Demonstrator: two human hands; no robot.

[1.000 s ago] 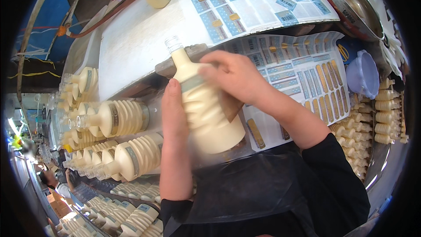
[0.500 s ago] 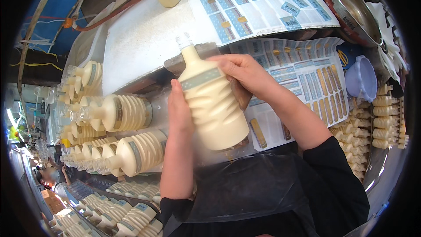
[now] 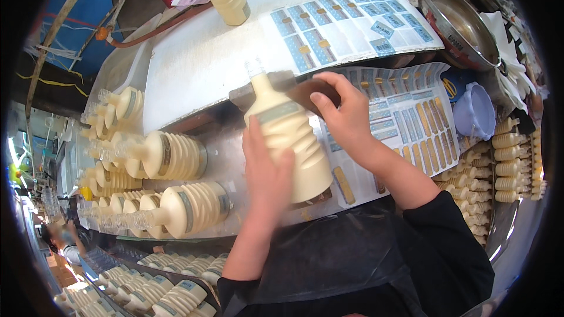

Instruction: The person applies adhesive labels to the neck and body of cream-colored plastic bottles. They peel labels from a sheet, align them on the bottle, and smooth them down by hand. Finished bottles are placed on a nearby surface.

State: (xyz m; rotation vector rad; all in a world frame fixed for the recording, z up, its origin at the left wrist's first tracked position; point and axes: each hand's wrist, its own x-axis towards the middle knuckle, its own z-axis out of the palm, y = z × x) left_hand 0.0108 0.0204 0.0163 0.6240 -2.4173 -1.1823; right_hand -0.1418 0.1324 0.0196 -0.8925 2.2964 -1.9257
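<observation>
Head view: left hand (image 3: 264, 167), blurred, over cream ribbed bottle (image 3: 308, 161); cannot tell if gripping. Right hand (image 3: 348, 111) clamped on flat brown piece (image 3: 308, 93).

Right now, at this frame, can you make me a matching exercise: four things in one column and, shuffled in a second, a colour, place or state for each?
Things
1. Left hand
2. Round metal pan
3. Bucket
4. Right hand

Matches
A. Lilac
B. Holding a brown flat piece
C. At the picture's upper right
D. Over a ridged cream bottle

Pairs: 1-D, 2-C, 3-A, 4-B
</observation>
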